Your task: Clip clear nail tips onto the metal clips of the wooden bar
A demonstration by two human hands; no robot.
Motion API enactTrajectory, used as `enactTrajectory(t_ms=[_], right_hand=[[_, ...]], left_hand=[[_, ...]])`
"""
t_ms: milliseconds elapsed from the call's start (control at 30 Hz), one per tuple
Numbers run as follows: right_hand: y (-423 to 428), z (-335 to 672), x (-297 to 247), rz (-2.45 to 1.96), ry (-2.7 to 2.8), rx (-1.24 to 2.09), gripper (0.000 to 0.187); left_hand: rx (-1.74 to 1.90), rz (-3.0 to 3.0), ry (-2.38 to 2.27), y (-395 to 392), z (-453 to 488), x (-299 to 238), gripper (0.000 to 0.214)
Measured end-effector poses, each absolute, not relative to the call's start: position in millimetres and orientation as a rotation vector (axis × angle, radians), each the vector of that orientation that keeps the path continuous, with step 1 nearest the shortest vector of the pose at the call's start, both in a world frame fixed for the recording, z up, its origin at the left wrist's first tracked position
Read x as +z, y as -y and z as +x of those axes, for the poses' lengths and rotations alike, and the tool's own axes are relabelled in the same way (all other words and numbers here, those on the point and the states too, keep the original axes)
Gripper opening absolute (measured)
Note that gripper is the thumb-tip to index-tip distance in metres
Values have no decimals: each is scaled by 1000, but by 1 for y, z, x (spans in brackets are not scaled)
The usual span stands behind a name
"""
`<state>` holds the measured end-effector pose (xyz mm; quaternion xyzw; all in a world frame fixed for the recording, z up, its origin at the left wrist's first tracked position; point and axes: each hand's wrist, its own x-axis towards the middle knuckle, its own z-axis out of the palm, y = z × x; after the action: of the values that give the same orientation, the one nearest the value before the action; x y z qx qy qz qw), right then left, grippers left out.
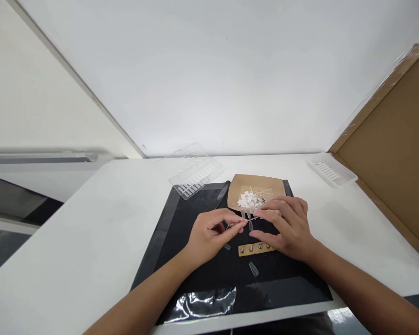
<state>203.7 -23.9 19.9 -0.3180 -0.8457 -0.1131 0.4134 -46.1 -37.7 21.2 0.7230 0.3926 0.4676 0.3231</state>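
My left hand (212,229) pinches one end of a thin, narrow strip (252,219) between thumb and fingers. Several clear false nail tips (248,213) stand along that strip, and another clear tip (250,226) points down below it. My right hand (289,223) reaches over the strip's other end. Its fingertips touch the strip or the tips there, while the thumb stays apart below. Beneath the hands lies a tan bar (253,249) with several silver studs, its right end hidden under my right hand. A loose clear nail tip (253,269) rests nearer to me.
A kraft paper tray (235,188) holds a heap of small white pieces and thin sticks. Everything sits on a black mat (181,242). Behind it is an open clear case (195,179) of nail tips. A translucent box (331,170) stands right, beside a cardboard panel (394,139).
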Motion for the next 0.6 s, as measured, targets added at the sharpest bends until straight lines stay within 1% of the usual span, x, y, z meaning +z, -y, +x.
enactTrajectory(t_ms=[100, 267, 600], right_hand=[[25, 202, 19, -810, 2150, -293, 45], [23, 201, 18, -807, 2105, -319, 33], [24, 199, 18, -785, 2114, -311, 26]], left_hand=[[1220, 1850, -1088, 38, -45, 21, 9], [1206, 1866, -1057, 38, -45, 19, 9], [1297, 2011, -1000, 36, -47, 20, 8]])
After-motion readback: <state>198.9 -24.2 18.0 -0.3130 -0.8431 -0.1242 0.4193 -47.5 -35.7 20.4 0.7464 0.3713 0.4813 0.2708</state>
